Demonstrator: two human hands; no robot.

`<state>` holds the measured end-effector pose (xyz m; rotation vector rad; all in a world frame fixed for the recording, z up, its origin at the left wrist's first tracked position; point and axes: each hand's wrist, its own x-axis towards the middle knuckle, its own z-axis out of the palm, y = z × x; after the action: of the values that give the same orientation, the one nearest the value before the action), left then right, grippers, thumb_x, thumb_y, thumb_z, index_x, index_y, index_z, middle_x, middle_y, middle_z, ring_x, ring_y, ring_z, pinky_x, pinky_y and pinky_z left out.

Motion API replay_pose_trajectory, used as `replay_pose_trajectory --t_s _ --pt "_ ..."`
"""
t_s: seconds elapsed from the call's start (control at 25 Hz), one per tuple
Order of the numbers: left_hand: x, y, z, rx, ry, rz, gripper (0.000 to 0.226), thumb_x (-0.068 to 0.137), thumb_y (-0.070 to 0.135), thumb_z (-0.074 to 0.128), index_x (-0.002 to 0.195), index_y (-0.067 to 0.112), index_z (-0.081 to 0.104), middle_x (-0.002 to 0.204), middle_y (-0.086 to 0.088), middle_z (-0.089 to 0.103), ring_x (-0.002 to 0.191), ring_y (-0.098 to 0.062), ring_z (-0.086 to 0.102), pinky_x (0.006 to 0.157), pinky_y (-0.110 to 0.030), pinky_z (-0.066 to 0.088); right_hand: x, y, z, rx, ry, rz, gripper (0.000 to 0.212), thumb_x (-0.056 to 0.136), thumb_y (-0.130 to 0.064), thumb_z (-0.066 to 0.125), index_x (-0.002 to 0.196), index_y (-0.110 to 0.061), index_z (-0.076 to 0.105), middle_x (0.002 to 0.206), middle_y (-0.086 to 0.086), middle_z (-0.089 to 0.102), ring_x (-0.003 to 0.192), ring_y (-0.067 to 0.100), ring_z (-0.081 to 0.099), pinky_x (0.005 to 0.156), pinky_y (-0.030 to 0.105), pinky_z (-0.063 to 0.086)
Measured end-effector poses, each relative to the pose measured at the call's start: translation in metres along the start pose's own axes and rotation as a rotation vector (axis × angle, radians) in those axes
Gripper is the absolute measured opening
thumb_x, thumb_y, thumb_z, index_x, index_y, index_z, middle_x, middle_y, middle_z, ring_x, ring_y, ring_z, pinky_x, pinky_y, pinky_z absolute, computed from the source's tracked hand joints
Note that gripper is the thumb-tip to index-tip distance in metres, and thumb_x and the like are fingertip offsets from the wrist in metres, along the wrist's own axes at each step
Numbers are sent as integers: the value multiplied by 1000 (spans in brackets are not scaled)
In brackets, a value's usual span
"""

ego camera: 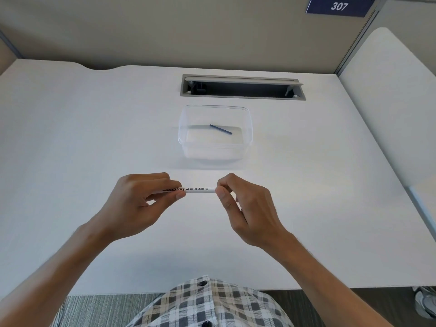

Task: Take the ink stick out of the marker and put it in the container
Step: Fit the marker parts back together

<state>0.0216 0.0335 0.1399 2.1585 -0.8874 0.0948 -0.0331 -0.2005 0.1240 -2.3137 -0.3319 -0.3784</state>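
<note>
A white whiteboard marker [197, 189] lies level between my two hands, a little above the white desk. My left hand [141, 201] grips its left part, with the thumb under the printed label. My right hand [240, 204] pinches the marker's right end between thumb and fingers, and that end is hidden by them. Behind the marker stands a clear plastic container [247, 128]. A thin dark blue ink stick [221, 129] lies slanted on the container's floor.
A grey cable slot [243, 87] is cut into the white desk [70, 138] behind the container. Beige partition walls close the back and right sides. A blue sign reading 307 [339, 6] hangs at top right.
</note>
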Motion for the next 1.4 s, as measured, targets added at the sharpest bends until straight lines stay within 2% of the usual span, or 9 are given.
replay_pose_trajectory --t_s 0.24,0.52,0.64,0.76,0.88,1.0,1.12,1.2,1.4 --pt "0 6 -2 -214 -18 -115 28 88 39 60 79 17 74 57 6 44 50 -11 35 48 -19 26 3 -2 0 -56 91 -209 36 105 -30 31 85 -10 53 70 -6 49 60 9 29 52 24 27" --pt "-1 6 -3 -187 26 -59 30 89 36 61 77 12 74 56 5 43 49 -10 35 49 -15 25 2 -2 1 120 -17 -66 33 103 -33 35 80 -15 48 55 1 52 47 21 40 45 37 37" --pt "-2 4 0 -170 73 -28 29 90 33 61 81 9 75 59 9 45 50 -10 39 50 -14 32 1 -6 0 243 -79 55 38 102 -34 36 73 -12 45 51 4 53 45 22 41 47 31 34" --pt "-1 2 -2 77 127 99 25 91 27 64 80 8 75 59 4 52 49 -18 45 42 -28 39 1 -13 0 457 -139 212 41 103 -32 39 67 -14 41 50 -8 44 45 18 42 50 31 38" --pt "0 2 -4 437 179 278 15 87 19 71 78 8 75 59 0 59 44 -21 51 35 -28 38 5 -15 -3 743 -263 464 43 107 -24 39 65 -14 40 53 -9 32 44 15 46 54 26 38" --pt "0 0 -3 524 180 329 14 87 19 71 79 9 75 60 0 61 44 -22 53 34 -28 38 7 -17 -5 800 -364 571 41 108 -26 34 70 -15 41 53 -7 32 46 13 51 57 24 38" --pt "2 -2 -3 399 159 241 19 89 24 67 80 9 75 60 3 59 44 -22 52 34 -30 39 4 -15 -1 651 -284 475 39 108 -31 36 74 -14 44 54 -7 42 52 17 54 57 23 40" --pt "3 -4 -3 269 129 160 24 91 28 63 81 10 74 60 5 55 46 -19 49 37 -33 42 1 -11 1 309 -166 283 33 104 -39 36 80 -19 47 58 -3 51 53 17 53 55 29 42" --pt "3 -4 -2 -66 31 -33 32 91 40 58 82 12 73 62 13 50 51 -14 47 50 -21 43 5 -3 -5 -150 24 -134 28 103 -28 38 91 -11 56 72 -13 43 64 7 26 55 20 23"
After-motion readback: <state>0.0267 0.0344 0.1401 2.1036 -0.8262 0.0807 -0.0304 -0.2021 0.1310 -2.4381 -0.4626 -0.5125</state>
